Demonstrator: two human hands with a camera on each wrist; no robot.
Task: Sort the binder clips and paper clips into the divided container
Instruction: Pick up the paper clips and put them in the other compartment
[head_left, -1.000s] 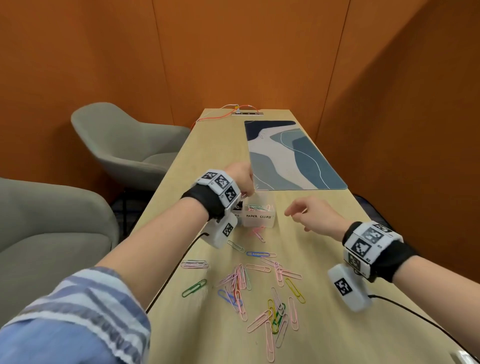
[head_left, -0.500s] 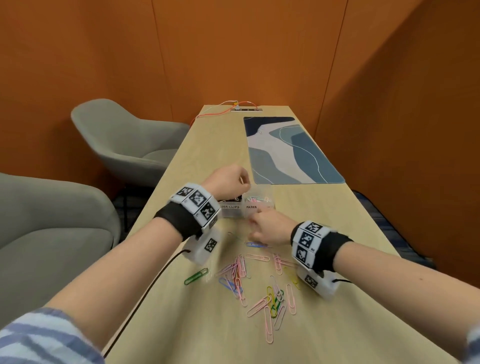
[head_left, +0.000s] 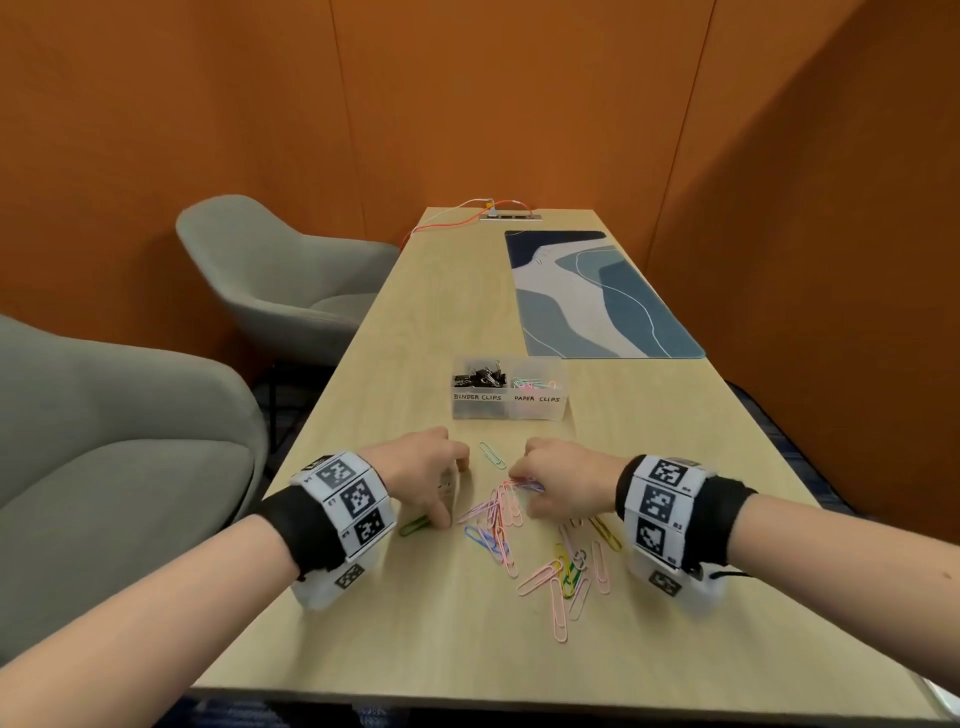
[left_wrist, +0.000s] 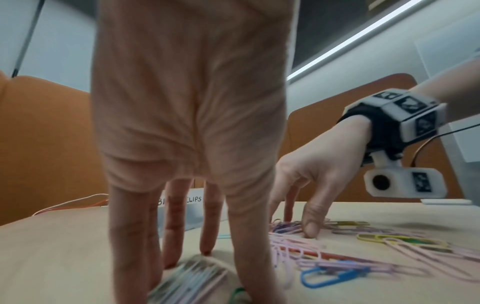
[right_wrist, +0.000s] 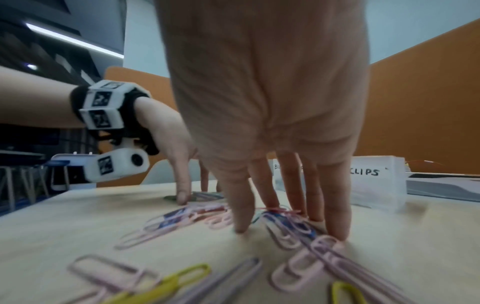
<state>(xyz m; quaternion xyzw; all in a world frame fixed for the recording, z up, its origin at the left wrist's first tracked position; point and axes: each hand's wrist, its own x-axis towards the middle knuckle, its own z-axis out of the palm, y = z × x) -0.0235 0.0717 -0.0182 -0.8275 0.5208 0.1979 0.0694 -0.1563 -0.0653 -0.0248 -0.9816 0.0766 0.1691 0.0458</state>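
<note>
**Both hands down on the paper clip pile**

Both hands are planted fingertips-down on the table, so here's how it looks. Left hand has its fingers stretched straight down, tips pressing on a small bunch of clips at the left edge of the pile, with a green paper clip poking out right by the thumb. It's pressing, not curling round anything. Right hand is the same deal: fingers straight-ish, tips sitting on a cluster of blue and pink clips, nothing actually lifted or pinched as far as I can see

The loose paper clips are scattered between and in front of the wrists, mostly pink with some yellow, blue and green. One pale green clip lies on its own between the hands and the box

The divided container sits further up the table, well apart from the hands. Its left half is labelled BINDER CLIPS and holds black binder clips, the right half says PAPER CLIPS and has a few coloured ones in it

Blue patterned mat lies beyond the container, grey chairs to the left
</note>
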